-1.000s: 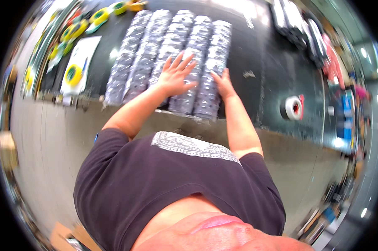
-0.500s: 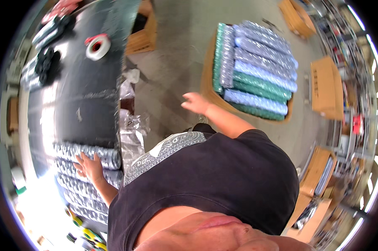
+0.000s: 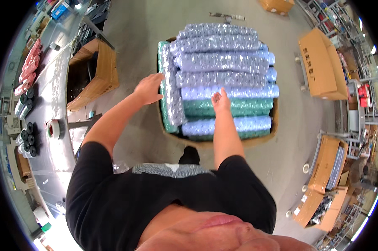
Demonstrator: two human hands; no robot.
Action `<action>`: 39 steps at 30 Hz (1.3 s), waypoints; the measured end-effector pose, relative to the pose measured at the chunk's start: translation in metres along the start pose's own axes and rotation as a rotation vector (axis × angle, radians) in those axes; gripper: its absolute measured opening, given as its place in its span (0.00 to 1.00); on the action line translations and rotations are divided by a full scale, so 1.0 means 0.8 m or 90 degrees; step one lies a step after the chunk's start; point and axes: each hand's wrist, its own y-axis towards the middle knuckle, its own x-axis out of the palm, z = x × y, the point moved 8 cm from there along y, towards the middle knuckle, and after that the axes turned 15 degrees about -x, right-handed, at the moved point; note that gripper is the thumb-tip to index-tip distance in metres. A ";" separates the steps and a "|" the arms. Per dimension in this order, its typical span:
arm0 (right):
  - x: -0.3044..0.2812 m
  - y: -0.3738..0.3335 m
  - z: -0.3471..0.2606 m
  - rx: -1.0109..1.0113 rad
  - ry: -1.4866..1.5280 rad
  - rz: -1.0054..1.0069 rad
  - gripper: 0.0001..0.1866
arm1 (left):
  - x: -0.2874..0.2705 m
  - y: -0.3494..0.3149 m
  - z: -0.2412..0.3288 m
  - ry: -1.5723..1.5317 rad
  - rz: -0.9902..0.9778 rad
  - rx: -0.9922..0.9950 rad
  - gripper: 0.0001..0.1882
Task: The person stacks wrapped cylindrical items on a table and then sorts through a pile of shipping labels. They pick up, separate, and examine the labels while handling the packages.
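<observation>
A large cardboard box stands on the floor before me, filled above its rim with plastic-wrapped rolls. Most are light blue or grey-blue rolls lying crosswise; green rolls lie among them near my side. Along the left wall a grey-blue roll and a green roll run lengthwise. My left hand is at the box's left edge, fingers stretched out beside the green roll; contact cannot be made out. My right hand is over the light blue and green rolls, fingers partly curled, nothing visible in it.
To the left runs a long dark table bearing black rolls, a tape roll and a pink wrapped bundle. An open carton stands beside it. Cartons on wheeled carts and shelving line the right side.
I have turned from the table toward the box. My left hand has left the wrapped rolls on the table and come to the box's left edge; my right hand has moved over the rolls.
</observation>
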 end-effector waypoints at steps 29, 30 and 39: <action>0.132 -0.287 -0.019 -0.104 -0.082 -0.364 0.39 | -0.058 -0.134 -0.017 -0.406 0.111 -0.193 0.43; 0.163 -0.319 -0.001 -0.105 -0.097 -0.451 0.40 | -0.073 -0.185 -0.048 -0.427 0.161 -0.242 0.42; 0.383 -0.764 0.241 0.069 -0.145 -1.191 0.41 | -0.121 -0.700 -0.253 -0.452 0.591 -0.849 0.39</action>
